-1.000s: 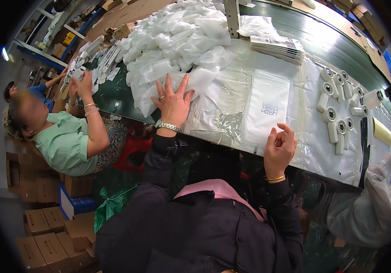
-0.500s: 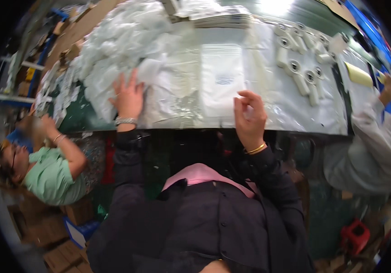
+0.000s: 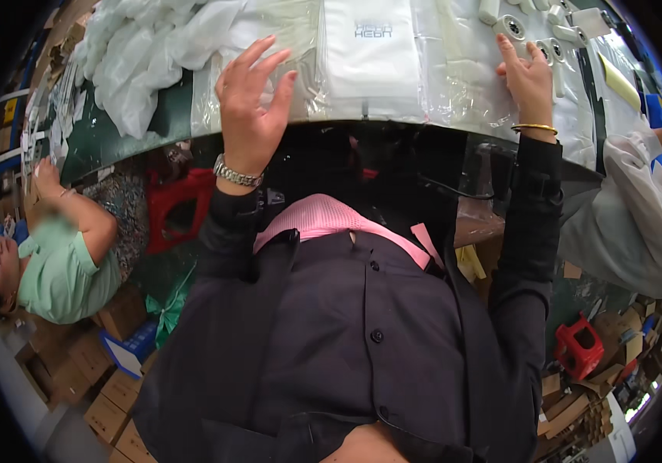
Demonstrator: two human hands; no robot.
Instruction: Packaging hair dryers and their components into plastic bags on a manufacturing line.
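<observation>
My left hand [image 3: 252, 108] is raised above the front edge of the table, palm partly turned inward and fingers apart, holding nothing. Beside it lies a heap of white translucent plastic bags [image 3: 134, 65]. Over on the right, my right hand [image 3: 530, 81] reaches among several white pieces with round, dark-centred ends [image 3: 510, 28]. Its fingertips are spread next to the nearest piece; whether they touch it I cannot tell. Between my hands a stack of flat white printed bags [image 3: 369, 65] lies on the table.
Clear plastic sheeting [image 3: 450, 85] covers much of the green table [image 3: 107, 131]. A co-worker in light green [image 3: 69, 266] is at the left, another in grey [image 3: 616, 220] at the right. Red stools [image 3: 579, 347] and cardboard boxes [image 3: 111, 390] stand on the floor.
My right hand has moved from the flat printed bags rightward to the white round-ended pieces. My left hand has lifted off the plastic bag heap. The whole view has shifted toward my body.
</observation>
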